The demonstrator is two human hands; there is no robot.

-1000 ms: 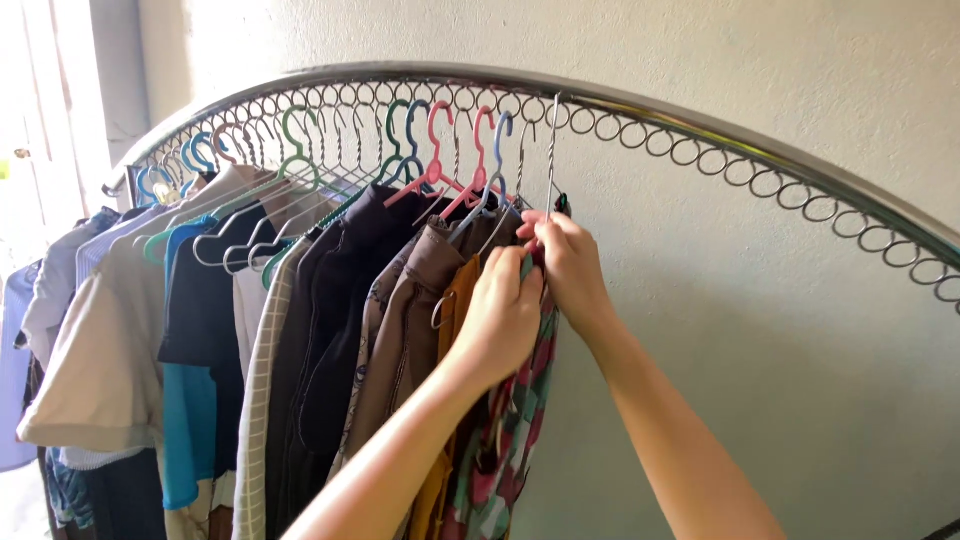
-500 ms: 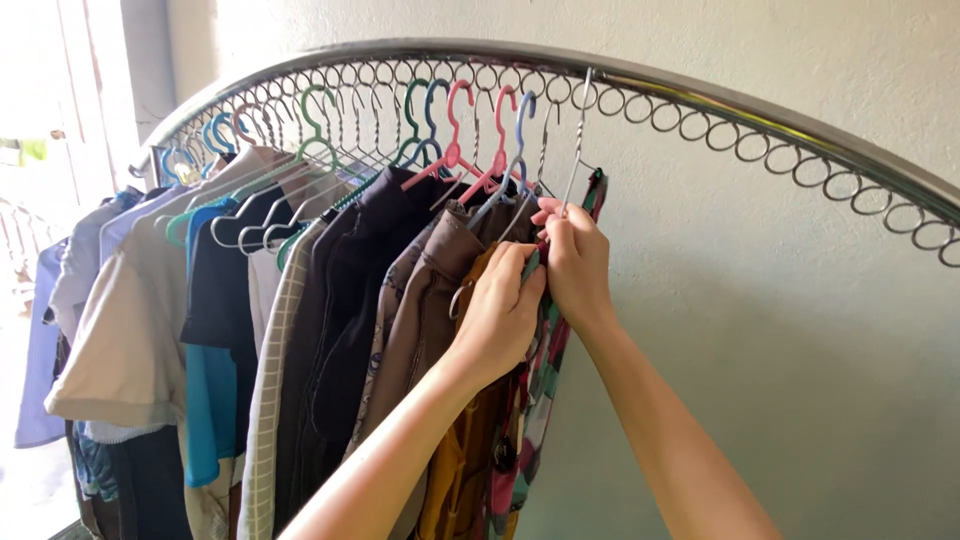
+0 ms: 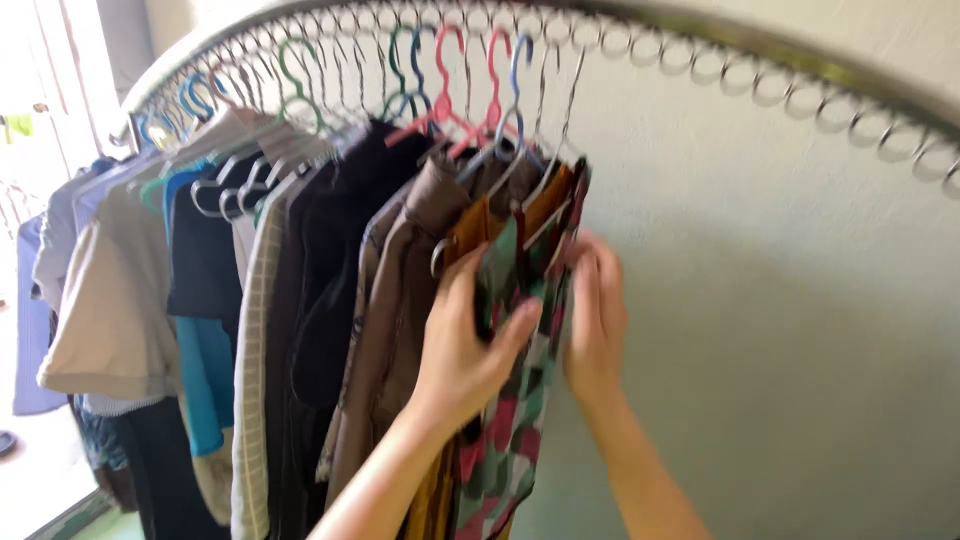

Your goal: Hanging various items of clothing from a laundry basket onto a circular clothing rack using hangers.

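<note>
Over on the far left, pale shirts (image 3: 95,300) and a blue top (image 3: 205,370) hang from coloured hangers (image 3: 440,95) hooked into the ringed metal rail (image 3: 760,50), then dark jackets (image 3: 335,290) and a brown garment (image 3: 400,300). Next along, the left hand (image 3: 462,345) is closed on a patterned green, pink and black garment (image 3: 505,430) hanging at the row's right end. Its fingers curl into the cloth, while the right hand (image 3: 597,315) presses flat against the garment's far side, fingers loosely open, beside the plain wall (image 3: 780,330).

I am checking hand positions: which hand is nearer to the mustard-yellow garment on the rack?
Left. The left hand lies just below the mustard-yellow garment, gripping the patterned garment beside it. The right hand is farther off, on that patterned garment's wall side.
</note>
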